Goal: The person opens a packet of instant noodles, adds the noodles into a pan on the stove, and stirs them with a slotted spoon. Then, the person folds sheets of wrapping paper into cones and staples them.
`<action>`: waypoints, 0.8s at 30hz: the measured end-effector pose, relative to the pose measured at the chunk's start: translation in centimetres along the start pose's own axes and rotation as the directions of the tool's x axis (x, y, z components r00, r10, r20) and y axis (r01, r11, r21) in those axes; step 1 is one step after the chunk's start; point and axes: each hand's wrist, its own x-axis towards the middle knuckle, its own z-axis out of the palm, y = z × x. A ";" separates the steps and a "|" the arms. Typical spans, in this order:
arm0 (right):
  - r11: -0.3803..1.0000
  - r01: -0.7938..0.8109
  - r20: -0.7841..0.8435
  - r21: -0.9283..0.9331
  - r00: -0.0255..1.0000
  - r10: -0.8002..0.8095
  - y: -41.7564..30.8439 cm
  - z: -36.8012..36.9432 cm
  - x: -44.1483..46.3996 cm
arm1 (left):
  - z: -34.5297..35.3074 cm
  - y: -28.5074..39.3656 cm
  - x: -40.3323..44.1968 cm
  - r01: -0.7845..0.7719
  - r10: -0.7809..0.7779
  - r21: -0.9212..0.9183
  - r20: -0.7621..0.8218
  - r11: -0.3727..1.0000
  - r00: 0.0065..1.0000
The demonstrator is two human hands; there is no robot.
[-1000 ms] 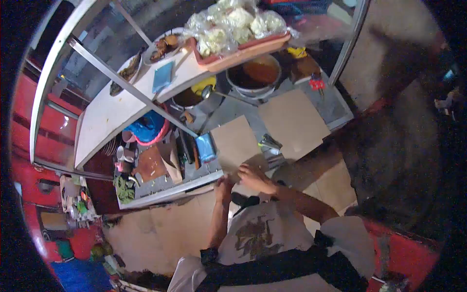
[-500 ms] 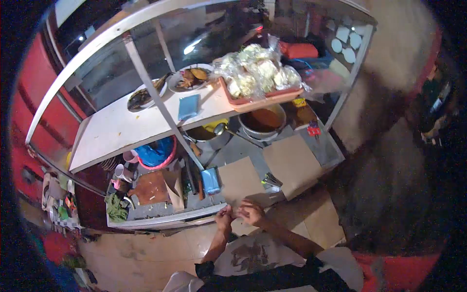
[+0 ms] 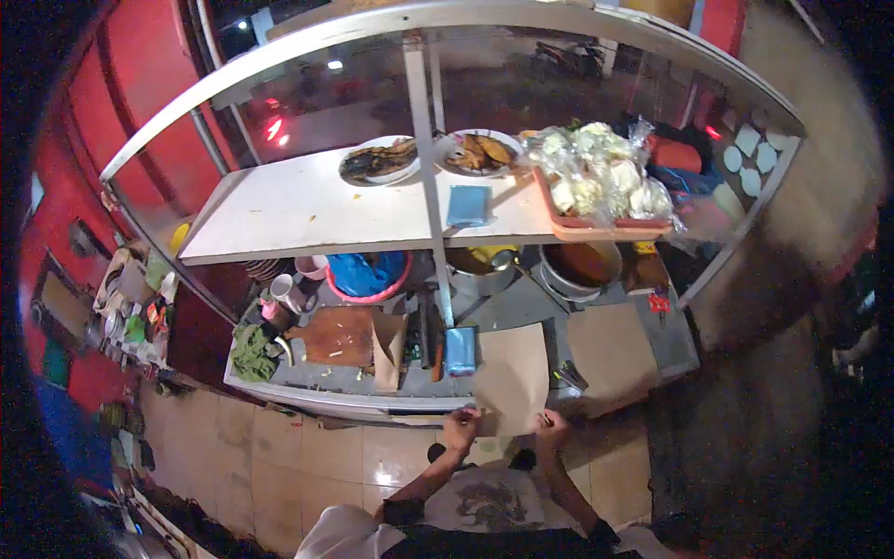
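Note:
A sheet of brown wrapping paper (image 3: 510,377) lies on the counter, its near end hanging over the front edge toward me. My left hand (image 3: 460,429) is closed in a pinch at the sheet's near left corner. At the near right corner, my right hand (image 3: 550,426) pinches the paper too. A second brown sheet (image 3: 610,354) lies flat to the right. Between the two sheets sits a small dark and green item (image 3: 570,374), too small to name surely. A blue packet (image 3: 460,351) touches the left side of the held sheet.
Behind the sheets stand a pot of reddish sauce (image 3: 585,265) and a pot with a ladle (image 3: 480,277). A cutting board (image 3: 337,335) and a pink-rimmed basin (image 3: 407,270) are left. The shelf (image 3: 279,216) above carries plates of food and a tray (image 3: 605,228) of bagged vegetables.
My hands have moved apart from close together to the sheet's two near corners. The paper now reaches further toward me. My view has turned, shifting the counter in the picture.

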 end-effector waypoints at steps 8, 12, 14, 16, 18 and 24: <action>0.991 0.038 -0.034 -0.129 0.998 -0.043 -3.2 -0.2 0.7 | 1.6 0.0 1.7 -0.103 0.096 0.058 0.112 0.993 0.989; 0.983 0.042 -0.093 -0.178 0.994 -0.059 -2.2 -0.6 1.9 | 1.6 -0.8 2.5 -0.010 0.003 0.081 0.088 0.997 0.996; 0.958 0.003 -0.126 -0.286 0.991 -0.041 -1.4 -0.7 2.6 | 1.8 0.7 2.6 0.081 -0.079 -0.009 0.135 0.997 0.988; 0.921 -0.033 -0.149 -0.388 0.988 -0.027 -1.2 -1.3 3.2 | 1.7 -2.0 3.8 0.221 -0.170 -0.313 0.182 0.924 0.968; 0.977 0.033 0.016 -0.211 0.999 -0.030 -2.7 -1.9 3.6 | 1.6 -0.1 3.6 0.234 -0.216 -0.065 0.209 0.970 0.954; 0.994 0.098 -0.139 0.037 0.986 -0.092 0.1 -0.5 3.1 | 2.6 3.4 2.3 -0.009 -0.013 0.191 0.112 0.982 0.994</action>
